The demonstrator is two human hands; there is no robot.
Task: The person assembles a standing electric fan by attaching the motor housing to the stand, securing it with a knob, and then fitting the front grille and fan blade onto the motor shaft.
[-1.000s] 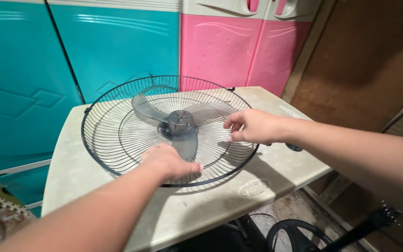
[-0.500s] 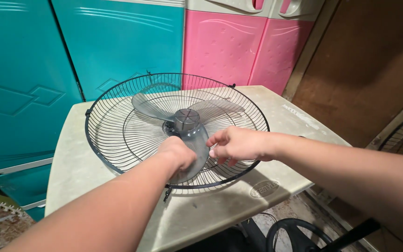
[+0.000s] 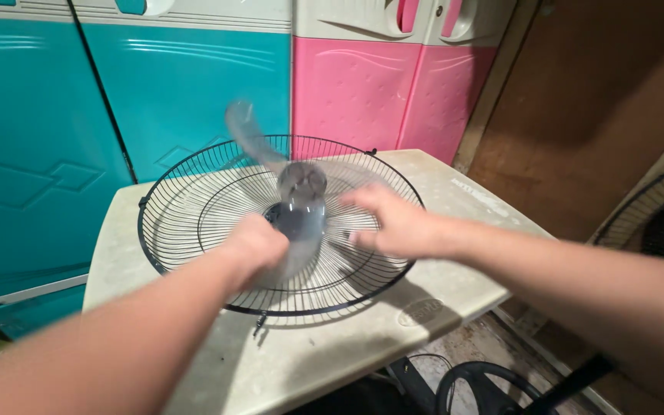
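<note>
- Grip: left hand (image 3: 259,242), centre-left of frame, is curled narrow around the lower blade of the fan blade (image 3: 299,209); motion blur hides exactly where the fingers land.
- Fan blade is a translucent grey plastic propeller, at frame centre, lifted out of the guard and tilted, with one blade sticking up toward the upper middle over the teal cabinet (image 3: 117,115).
- Handling guess: light, thin, a bit flexy at the tips, and smooth, so probably slick. Blades could crack if levered. The hub is the stiff part, so best hold is at the hub or blade roots, not the tips.
- Wire guard (image 3: 194,200) is a black round dished grille, lying open side up on the beige plastic table (image 3: 332,361), centre of frame. Looks stiff at the rim, with thin springy spokes. Light for its size; take it by the outer ring.
- Right hand (image 3: 393,223), right of centre, is open-ish with fingers spread, just beside the hub and over the guard spokes. Cannot tell if it actually touches the blade or the wire; too blurred.
- Pink cabinet (image 3: 378,84) is upper middle-right, behind the table.
- Second fan guard (image 3: 639,207) is at the right edge, partly cut off.
- Black fan stand parts (image 3: 486,384) are on the floor, lower right, under the table edge.
</note>
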